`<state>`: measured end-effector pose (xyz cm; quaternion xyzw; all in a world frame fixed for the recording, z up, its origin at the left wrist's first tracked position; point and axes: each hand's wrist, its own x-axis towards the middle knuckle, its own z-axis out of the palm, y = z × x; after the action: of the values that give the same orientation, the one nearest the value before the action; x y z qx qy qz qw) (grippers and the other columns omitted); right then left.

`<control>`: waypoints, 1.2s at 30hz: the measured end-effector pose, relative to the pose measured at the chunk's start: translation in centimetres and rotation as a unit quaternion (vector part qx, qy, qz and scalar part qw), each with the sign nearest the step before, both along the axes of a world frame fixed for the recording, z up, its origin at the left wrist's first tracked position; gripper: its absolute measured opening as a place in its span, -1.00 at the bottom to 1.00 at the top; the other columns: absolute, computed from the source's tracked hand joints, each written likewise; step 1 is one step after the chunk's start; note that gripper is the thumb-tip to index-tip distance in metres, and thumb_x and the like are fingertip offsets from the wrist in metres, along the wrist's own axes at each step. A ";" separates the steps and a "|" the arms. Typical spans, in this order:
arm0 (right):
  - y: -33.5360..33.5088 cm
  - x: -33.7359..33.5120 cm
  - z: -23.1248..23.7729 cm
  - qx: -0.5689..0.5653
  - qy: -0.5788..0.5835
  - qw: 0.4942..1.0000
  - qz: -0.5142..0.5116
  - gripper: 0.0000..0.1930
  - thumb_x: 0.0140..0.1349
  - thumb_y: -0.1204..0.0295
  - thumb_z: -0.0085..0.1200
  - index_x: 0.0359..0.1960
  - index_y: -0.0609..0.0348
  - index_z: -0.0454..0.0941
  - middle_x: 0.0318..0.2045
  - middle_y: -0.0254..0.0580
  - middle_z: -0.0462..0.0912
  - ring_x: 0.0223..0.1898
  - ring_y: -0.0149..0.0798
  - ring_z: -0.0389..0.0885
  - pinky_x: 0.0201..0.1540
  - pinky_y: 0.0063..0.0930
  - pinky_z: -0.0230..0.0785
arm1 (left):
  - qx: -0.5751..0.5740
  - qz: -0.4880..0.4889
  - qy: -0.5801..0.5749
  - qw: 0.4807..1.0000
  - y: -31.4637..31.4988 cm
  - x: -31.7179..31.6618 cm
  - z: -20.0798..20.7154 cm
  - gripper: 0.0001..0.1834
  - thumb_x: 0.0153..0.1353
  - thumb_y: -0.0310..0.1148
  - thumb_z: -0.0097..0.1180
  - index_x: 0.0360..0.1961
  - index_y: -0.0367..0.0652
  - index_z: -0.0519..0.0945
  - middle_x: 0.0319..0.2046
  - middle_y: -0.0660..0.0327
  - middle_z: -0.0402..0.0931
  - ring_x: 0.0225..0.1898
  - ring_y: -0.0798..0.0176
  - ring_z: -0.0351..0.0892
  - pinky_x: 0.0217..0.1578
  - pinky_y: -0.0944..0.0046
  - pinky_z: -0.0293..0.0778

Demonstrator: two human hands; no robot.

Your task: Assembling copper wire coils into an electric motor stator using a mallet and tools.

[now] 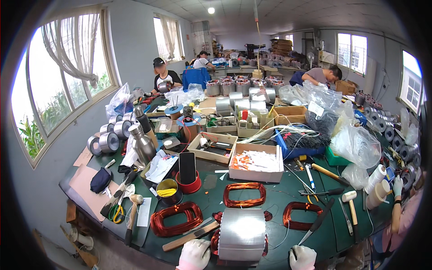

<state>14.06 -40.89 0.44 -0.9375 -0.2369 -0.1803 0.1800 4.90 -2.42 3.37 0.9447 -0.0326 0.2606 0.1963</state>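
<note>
A metal motor stator core [243, 231] with red-brown copper windings at both ends lies before me at the table's near edge. My left hand [195, 254], in a white glove, is beside its left end, fingers curled; what they hold, if anything, is hidden. To the right of the core, my gloved right hand [302, 258] is closed at the table edge, its contents hidden too. Copper wire coils lie around the core: a left coil [176, 219], a far coil [245, 195] and a right coil [302, 215]. Near my left hand rests a flat wooden strip [191, 236].
A long knife [317, 221], a white-headed mallet [351, 209] and a hammer [133, 216] lie at the sides. Beyond stand a box of white slips [256, 173], a phone [187, 168] and a steel bottle [142, 146]. A co-worker's gloved hand [398, 185] is at far right.
</note>
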 end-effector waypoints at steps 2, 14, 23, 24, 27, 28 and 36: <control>-0.1 -0.1 -0.1 0.002 -0.004 1.000 0.002 -0.87 0.32 0.34 0.22 -0.18 0.08 0.66 -0.38 -0.12 0.68 -0.37 0.03 0.67 -0.32 -0.09 0.52 | 0.004 0.000 0.000 1.000 0.0 -0.1 0.0 -0.72 0.21 -0.50 0.23 -0.03 -0.26 0.63 -0.13 -0.04 0.65 -0.04 -0.17 0.61 0.06 -0.08 0.51; 0.0 0.0 -0.3 0.005 -0.020 1.000 0.004 -0.87 0.32 0.35 0.22 -0.17 0.07 0.66 -0.39 -0.11 0.67 -0.37 0.02 0.66 -0.33 -0.09 0.51 | 0.007 0.002 -0.001 1.000 0.0 -0.1 -0.3 -0.70 0.20 -0.50 0.23 -0.01 -0.26 0.62 -0.11 -0.04 0.64 -0.02 -0.17 0.61 0.06 -0.08 0.50; -0.2 -0.8 0.8 0.005 -0.027 1.000 -0.015 -0.89 0.32 0.38 0.21 -0.19 0.08 0.66 -0.40 -0.12 0.66 -0.38 0.02 0.67 -0.33 -0.10 0.52 | -0.003 -0.012 0.001 1.000 -0.6 0.4 0.2 -0.69 0.19 -0.49 0.24 -0.02 -0.24 0.63 -0.12 -0.04 0.64 -0.03 -0.17 0.61 0.05 -0.08 0.51; -0.2 -0.6 1.1 0.016 -0.002 1.000 -0.020 -0.89 0.23 0.38 0.25 -0.26 0.10 0.67 -0.47 -0.08 0.65 -0.42 0.06 0.67 -0.36 -0.06 0.51 | -0.003 -0.016 0.004 1.000 -0.7 0.9 0.4 -0.71 0.17 -0.50 0.23 -0.05 -0.25 0.64 -0.12 -0.05 0.64 -0.03 -0.18 0.61 0.05 -0.08 0.51; 0.1 0.1 2.4 0.043 0.149 0.988 -0.023 -0.82 0.28 0.31 0.25 -0.21 0.12 0.73 -0.46 0.00 0.70 -0.39 0.11 0.73 -0.32 -0.10 0.59 | -0.007 -0.010 0.064 0.998 -0.4 1.2 0.4 -0.76 0.00 -0.54 0.19 -0.24 -0.29 0.63 -0.22 -0.10 0.65 -0.04 -0.20 0.60 0.07 -0.07 0.49; 0.3 0.6 1.2 0.047 0.164 0.985 -0.002 -0.80 0.33 0.28 0.21 -0.15 0.09 0.72 -0.43 0.01 0.71 -0.38 0.10 0.73 -0.32 -0.09 0.59 | 0.018 -0.008 0.016 1.000 0.1 0.6 0.3 -0.73 -0.01 -0.52 0.19 -0.22 -0.31 0.65 -0.23 -0.11 0.65 -0.05 -0.23 0.59 0.09 -0.11 0.46; 0.4 0.1 1.6 0.021 0.121 0.992 -0.008 -0.85 0.36 0.34 0.11 -0.30 0.12 0.48 -0.48 -0.13 0.56 -0.37 0.01 0.65 -0.31 -0.09 0.52 | -0.016 0.005 0.138 0.990 1.3 0.6 -1.6 -0.60 0.17 -0.45 0.21 0.03 -0.44 0.61 0.03 -0.29 0.59 0.15 -0.38 0.50 0.26 -0.16 0.35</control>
<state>14.13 -40.52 2.07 -0.9502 -0.2021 -0.0723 0.2259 5.52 -1.08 1.80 0.9686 0.0037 0.1288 0.2124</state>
